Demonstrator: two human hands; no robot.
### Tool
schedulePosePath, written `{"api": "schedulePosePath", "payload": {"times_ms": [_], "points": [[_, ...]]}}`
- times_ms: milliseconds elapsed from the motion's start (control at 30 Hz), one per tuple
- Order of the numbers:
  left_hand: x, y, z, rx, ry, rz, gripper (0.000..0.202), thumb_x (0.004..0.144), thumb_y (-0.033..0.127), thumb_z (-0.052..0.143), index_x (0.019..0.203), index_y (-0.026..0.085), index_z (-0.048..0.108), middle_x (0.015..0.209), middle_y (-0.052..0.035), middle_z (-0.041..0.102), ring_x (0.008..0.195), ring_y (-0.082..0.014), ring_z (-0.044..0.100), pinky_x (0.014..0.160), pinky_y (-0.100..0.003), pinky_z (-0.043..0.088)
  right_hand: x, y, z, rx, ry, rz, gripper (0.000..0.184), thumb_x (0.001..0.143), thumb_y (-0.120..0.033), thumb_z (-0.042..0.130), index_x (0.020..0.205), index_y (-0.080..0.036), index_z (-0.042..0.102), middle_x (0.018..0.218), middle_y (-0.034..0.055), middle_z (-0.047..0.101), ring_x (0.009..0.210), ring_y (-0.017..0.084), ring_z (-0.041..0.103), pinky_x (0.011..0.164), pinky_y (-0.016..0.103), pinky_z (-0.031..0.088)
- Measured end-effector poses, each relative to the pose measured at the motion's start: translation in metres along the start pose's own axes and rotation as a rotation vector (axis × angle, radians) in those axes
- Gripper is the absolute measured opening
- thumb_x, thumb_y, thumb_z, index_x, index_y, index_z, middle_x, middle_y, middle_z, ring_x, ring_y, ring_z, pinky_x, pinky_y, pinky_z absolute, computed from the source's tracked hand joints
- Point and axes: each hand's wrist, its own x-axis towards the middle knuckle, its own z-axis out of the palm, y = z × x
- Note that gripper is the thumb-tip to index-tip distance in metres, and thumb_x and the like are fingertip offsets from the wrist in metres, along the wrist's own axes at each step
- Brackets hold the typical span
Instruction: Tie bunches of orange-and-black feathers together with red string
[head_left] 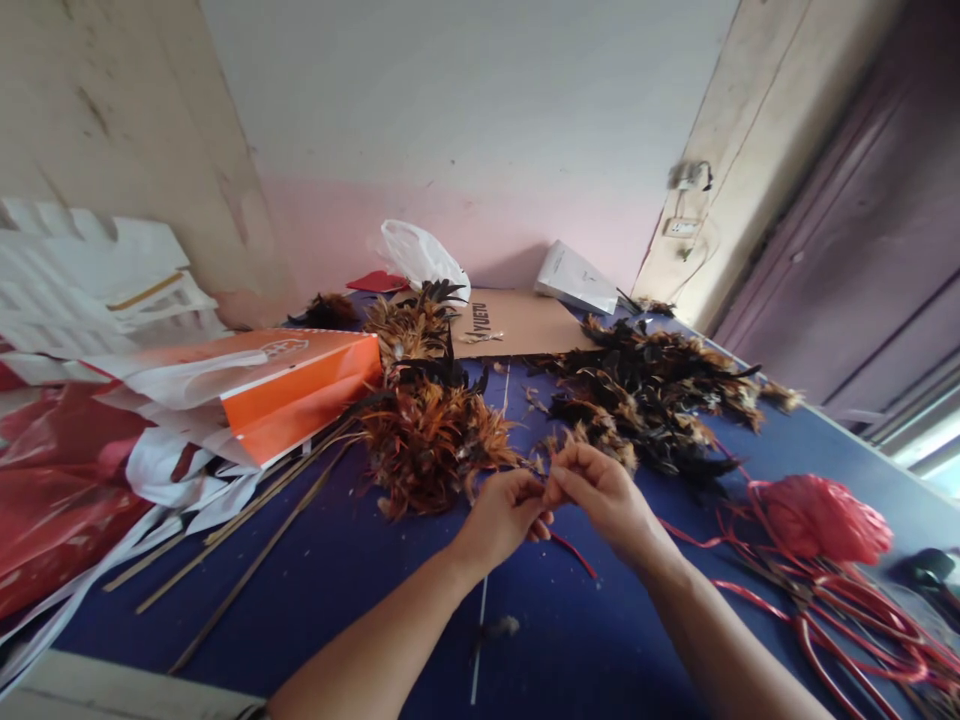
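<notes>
My left hand [514, 508] and my right hand [596, 492] meet above the blue table, fingertips pinched together and almost touching. A thin red plastic string [576, 556] trails out from beneath the fingers of my left hand toward the lower right. Whatever my right fingertips pinch is too small and covered to make out. Just left of and behind my hands stands a bushy bundle of brown and black feathers [431, 440]. A spread pile of loose dark feathers [645, 390] lies beyond my right hand.
Bamboo sticks [259, 550] and an orange-and-white paper bag [300, 400] lie left. A red plastic string bundle [821, 520] and red-handled scissors [817, 640] are at right. Cardboard [517, 325], a white plastic bag [424, 260] and a grey-white package [574, 280] lie along the back.
</notes>
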Motion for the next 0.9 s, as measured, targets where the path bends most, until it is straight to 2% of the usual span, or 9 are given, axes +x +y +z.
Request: {"api": "schedulePosePath", "payload": {"times_ms": [100,167,267,333,467,600,667,767,900], "points": [[-0.004,-0.002,0.001,0.118,-0.098,0.035,0.021,0.074,0.025,0.050,0.056,0.014,0.053,0.050,0.0007,0.054,0.040,-0.0081,0.051,0.042,-0.019,0.038,-0.006,-0.004,-0.001,-0.168,-0.138,-0.020,0.006,0.077,-0.023,0.053,0.072,-0.019,0.053,0.056,-0.0020,0.057,0.050,0.010,0.051,0.049,0.023,0.040],[-0.009,-0.001,0.001,0.116,-0.212,0.029,0.018,0.073,0.023,0.052,0.057,0.015,0.055,0.051,0.0005,0.055,0.040,-0.0085,0.050,0.041,-0.020,0.038,-0.007,-0.007,-0.008,-0.164,-0.200,0.038,0.008,0.077,-0.023,0.054,0.070,-0.019,0.052,0.053,-0.0028,0.054,0.047,0.010,0.049,0.046,0.022,0.038],[-0.013,0.005,0.001,-0.066,-0.371,-0.033,0.012,0.070,0.027,0.059,0.069,0.015,0.056,0.058,-0.0011,0.060,0.041,-0.0091,0.052,0.041,-0.020,0.039,-0.004,-0.009,-0.023,0.092,-0.214,0.171,0.010,0.077,-0.027,0.055,0.073,-0.018,0.051,0.050,-0.0042,0.051,0.046,0.009,0.047,0.046,0.022,0.038],[-0.013,0.010,0.000,-0.246,-0.386,-0.066,0.018,0.068,0.029,0.063,0.069,0.015,0.052,0.059,-0.0021,0.062,0.041,-0.0087,0.053,0.040,-0.018,0.037,0.000,-0.007,-0.027,0.328,-0.194,0.198,0.013,0.074,-0.029,0.059,0.074,-0.018,0.052,0.054,-0.0039,0.050,0.047,0.008,0.047,0.046,0.021,0.036],[-0.005,0.011,-0.003,-0.638,-0.141,-0.070,0.023,0.064,0.027,0.068,0.068,0.014,0.050,0.057,-0.0004,0.061,0.041,-0.0039,0.048,0.039,-0.014,0.030,0.009,0.005,-0.016,0.626,-0.049,0.144,0.019,0.063,-0.028,0.069,0.067,-0.019,0.052,0.060,-0.0029,0.053,0.056,0.011,0.050,0.056,0.025,0.041],[0.006,0.004,-0.007,-0.781,0.102,-0.118,0.021,0.059,0.022,0.071,0.068,0.013,0.054,0.058,0.0023,0.057,0.045,-0.0012,0.046,0.042,-0.011,0.031,0.012,0.020,0.002,0.606,0.074,0.199,0.018,0.069,-0.031,0.064,0.068,-0.018,0.052,0.065,-0.0018,0.054,0.066,0.012,0.053,0.068,0.029,0.042],[0.009,-0.001,-0.008,-0.721,0.172,-0.108,0.020,0.059,0.023,0.070,0.067,0.013,0.054,0.058,0.0024,0.057,0.046,-0.0020,0.047,0.043,-0.012,0.032,0.011,0.024,0.009,0.530,0.106,0.171,0.019,0.072,-0.033,0.061,0.067,-0.018,0.050,0.066,-0.0010,0.054,0.065,0.012,0.051,0.066,0.027,0.040],[0.010,-0.006,-0.008,-0.459,0.258,-0.033,0.018,0.063,0.027,0.065,0.070,0.015,0.054,0.051,0.0033,0.054,0.042,-0.0054,0.046,0.042,-0.016,0.032,0.006,0.021,0.019,0.335,0.121,0.059,0.019,0.075,-0.033,0.056,0.064,-0.019,0.049,0.060,-0.0013,0.050,0.060,0.012,0.048,0.062,0.026,0.039],[0.006,-0.007,-0.008,0.058,0.182,0.146,0.009,0.067,0.016,0.055,0.058,0.015,0.053,0.048,0.0033,0.051,0.045,-0.0083,0.047,0.046,-0.019,0.034,-0.002,0.011,0.024,-0.246,0.112,-0.154,0.011,0.074,-0.024,0.055,0.064,-0.021,0.054,0.061,0.0006,0.052,0.060,0.014,0.045,0.061,0.028,0.034]]}}
